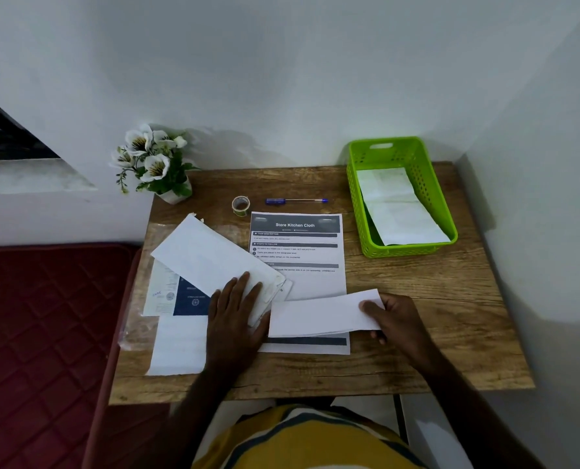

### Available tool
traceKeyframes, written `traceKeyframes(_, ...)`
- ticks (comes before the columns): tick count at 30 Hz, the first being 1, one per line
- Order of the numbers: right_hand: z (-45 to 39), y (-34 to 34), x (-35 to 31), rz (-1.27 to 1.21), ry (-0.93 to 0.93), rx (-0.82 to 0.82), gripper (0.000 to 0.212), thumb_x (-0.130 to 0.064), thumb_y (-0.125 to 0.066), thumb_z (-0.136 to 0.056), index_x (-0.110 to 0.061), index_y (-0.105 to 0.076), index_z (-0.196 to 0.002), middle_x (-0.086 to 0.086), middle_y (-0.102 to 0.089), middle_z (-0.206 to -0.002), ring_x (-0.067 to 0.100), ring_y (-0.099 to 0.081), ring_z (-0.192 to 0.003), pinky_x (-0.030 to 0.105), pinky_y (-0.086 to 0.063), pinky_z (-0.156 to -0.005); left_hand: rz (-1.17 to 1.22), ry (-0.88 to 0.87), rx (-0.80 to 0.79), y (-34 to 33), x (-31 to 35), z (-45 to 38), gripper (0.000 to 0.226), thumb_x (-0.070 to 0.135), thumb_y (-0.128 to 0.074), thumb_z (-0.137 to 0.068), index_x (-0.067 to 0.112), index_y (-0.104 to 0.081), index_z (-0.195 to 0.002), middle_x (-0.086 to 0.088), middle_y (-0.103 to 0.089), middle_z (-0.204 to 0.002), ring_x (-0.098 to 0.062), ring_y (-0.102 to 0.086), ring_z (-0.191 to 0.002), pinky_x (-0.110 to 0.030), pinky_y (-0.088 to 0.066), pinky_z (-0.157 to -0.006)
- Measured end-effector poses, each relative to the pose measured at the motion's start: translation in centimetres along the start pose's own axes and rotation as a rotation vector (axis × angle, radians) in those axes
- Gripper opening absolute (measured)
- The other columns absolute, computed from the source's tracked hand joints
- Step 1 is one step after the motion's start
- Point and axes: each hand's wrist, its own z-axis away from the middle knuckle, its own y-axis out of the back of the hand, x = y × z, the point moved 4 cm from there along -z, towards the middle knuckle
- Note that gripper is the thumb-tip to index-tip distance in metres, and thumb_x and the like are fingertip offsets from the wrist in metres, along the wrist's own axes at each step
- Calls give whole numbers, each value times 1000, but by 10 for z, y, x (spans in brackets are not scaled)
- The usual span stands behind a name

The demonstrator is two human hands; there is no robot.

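On the desk [424, 286] the flat left hand [236, 309] pins the envelope [211, 257] while the right hand [395, 319] pinches the folded paper [315, 316], which could snag going in crooked.

White papers on a brown, wood-grained table [417, 299], with splashes of green, blue and red.

The folded paper [315, 316] and the envelope [211, 255] are plain white. The printed sheet [315, 282] is white with dark grey bands and a white title. A booklet [190, 299] is navy with a pale emblem. The pen [297, 200] is blue and the tape roll [241, 205] is clear with an olive tint. The basket [356, 204] is lime green, dotted with rows of small holes, and the paper in it [397, 208] is white. The flowers [150, 157] are white with dark yellow centres and green leaves, in a white pot [175, 197]. The mattress [45, 333] is dark red, quilted in diamonds. The shirt [309, 441] is mustard yellow with dark and white stripes.
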Motion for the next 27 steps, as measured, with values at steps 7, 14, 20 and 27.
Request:
traceKeyframes(7, -1, 0, 1, 0, 10, 22, 13, -17, -67, -97, -7, -74, -92, 5, -68, -59, 14, -56, -43, 25, -42, -38, 44, 20, 14, 4, 0, -2, 59, 52, -46, -99, 23, -48, -151, -3, -36, -164, -25, -31, -152, -54, -29, -121)
traceKeyframes(14, -2, -2, 3, 0, 34, 20, 13, -18, -67, -97, -9, -75, -92, 23, -71, -72, 17, -57, -46, 25, -43, -40, 59, 4, 97, 7, -3, -8, 43, 45, -57, -98, 17, -67, -129, -6, -58, -146, -29, -49, -138, -50, -38, -115)
traceKeyframes(20, -4, -2, 4, 4, 34, 26, 14, -20, -67, -97, -9, -75, -94, 20, -72, -71, 16, -57, -46, 25, -44, -41, 94, 3, 153, 10, -3, -7, 27, 35, -65, -94, 12, -74, -105, -10, -67, -131, -31, -58, -127, -52, -46, -105)
traceKeyframes(27, -1, -3, 4, -64, 32, 9, 12, -20, -67, -98, -12, -75, -95, 5, -68, -59, 14, -55, -46, 24, -42, -41, 146, 62, 167, 20, -6, -12, 23, 37, -71, -89, 15, -77, -94, -5, -71, -124, -24, -65, -112, -39, -52, -95)
